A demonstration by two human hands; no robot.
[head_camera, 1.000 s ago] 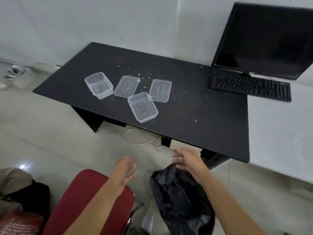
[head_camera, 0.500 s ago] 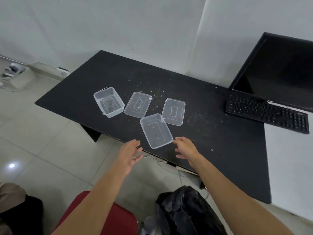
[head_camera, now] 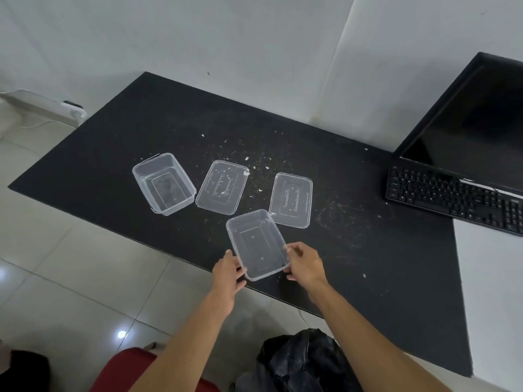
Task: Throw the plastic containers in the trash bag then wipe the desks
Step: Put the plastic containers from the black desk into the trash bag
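- The black trash bag slumps on the floor just under the table edge, beside a red chair, probably so containers can drop straight in.
- The left grip and right grip pinch opposite sides of the nearest container. A two-sided hold likely suits such thin, flexible plastic.
- That container sits open side up at the table's front edge, closest to the bag, so it is a sensible first pick.
- Beyond it lie two flat lids, with a second container further left, all untouched.
- Crumbs are scattered around them, and clearing the plastic first should leave the top free for wiping.
- A keyboard and monitor stand far right.
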